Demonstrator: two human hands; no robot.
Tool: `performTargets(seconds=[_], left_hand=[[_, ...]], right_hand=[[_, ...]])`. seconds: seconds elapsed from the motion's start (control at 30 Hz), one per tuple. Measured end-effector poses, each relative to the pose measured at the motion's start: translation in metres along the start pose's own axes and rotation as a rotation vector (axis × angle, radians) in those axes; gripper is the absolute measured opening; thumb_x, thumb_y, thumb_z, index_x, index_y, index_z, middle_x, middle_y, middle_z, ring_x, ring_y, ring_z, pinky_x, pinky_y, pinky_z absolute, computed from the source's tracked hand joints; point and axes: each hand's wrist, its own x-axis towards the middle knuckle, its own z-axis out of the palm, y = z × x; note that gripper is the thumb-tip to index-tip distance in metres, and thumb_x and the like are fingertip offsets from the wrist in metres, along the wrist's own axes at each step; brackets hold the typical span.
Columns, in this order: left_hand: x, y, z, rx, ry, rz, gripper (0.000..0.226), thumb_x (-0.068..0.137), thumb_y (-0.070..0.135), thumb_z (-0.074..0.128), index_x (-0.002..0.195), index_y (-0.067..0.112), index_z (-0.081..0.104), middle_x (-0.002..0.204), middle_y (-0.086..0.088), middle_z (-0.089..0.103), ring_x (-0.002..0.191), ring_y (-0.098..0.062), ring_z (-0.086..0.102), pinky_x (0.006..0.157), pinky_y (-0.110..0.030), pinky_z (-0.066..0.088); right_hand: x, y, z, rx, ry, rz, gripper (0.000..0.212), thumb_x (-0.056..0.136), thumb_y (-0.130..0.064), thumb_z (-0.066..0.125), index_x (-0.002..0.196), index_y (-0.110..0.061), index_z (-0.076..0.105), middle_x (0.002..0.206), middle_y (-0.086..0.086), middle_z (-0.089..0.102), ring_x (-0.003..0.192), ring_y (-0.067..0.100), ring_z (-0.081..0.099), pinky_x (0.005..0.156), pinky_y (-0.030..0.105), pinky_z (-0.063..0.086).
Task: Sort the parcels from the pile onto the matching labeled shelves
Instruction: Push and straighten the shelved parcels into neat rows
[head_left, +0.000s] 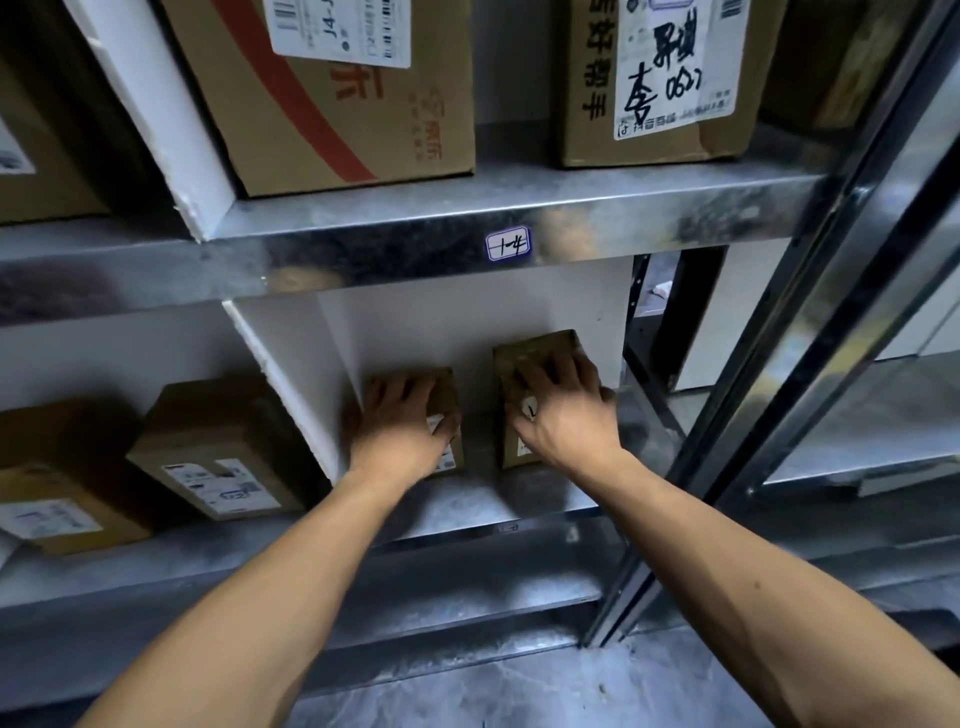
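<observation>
Two small brown cardboard parcels stand side by side on a metal shelf, in a bay beside a white foam divider. My left hand lies on top of the left parcel, fingers curled over its far edge. My right hand covers the right parcel with fingers spread and curled around it. Above this bay, on the shelf's front edge, is a small handwritten label reading "1-4". Both parcels carry white shipping labels, mostly hidden by my hands.
Two more brown parcels sit left of the divider. Large cartons fill the shelf above. A metal upright rises at the right, with another rack beyond it. Marbled floor lies below.
</observation>
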Motion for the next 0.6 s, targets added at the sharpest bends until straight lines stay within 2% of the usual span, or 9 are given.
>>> performTargets(seconds=[0.17,0.5,0.6], left_hand=[[0.008,0.002,0.004,-0.121,0.011,-0.015,0.052,0.081,0.052,0.065,0.127,0.028,0.055,0.129,-0.002,0.047,0.121,-0.031,0.033,0.095,-0.038,0.038],[-0.002,0.022,0.008,-0.111,0.045,0.058,0.053,0.077,0.058,0.065,0.121,0.027,0.058,0.122,0.000,0.051,0.116,-0.031,0.037,0.094,-0.039,0.044],[-0.005,0.023,0.009,-0.118,0.058,0.058,0.054,0.078,0.058,0.064,0.121,0.026,0.058,0.123,0.000,0.051,0.118,-0.031,0.037,0.094,-0.039,0.045]], right_hand=[[-0.002,0.014,-0.003,-0.005,0.023,0.037,0.060,0.082,-0.055,0.059,0.137,-0.032,0.052,0.137,0.010,0.048,0.135,0.037,0.038,0.086,0.055,0.051],[-0.002,0.051,-0.011,0.007,-0.005,0.047,0.062,0.085,-0.057,0.059,0.142,-0.036,0.047,0.145,0.005,0.041,0.142,0.034,0.027,0.094,0.060,0.048],[-0.004,0.047,-0.011,-0.005,-0.006,0.045,0.065,0.082,-0.056,0.060,0.142,-0.036,0.047,0.144,0.007,0.043,0.141,0.036,0.030,0.093,0.058,0.048]])
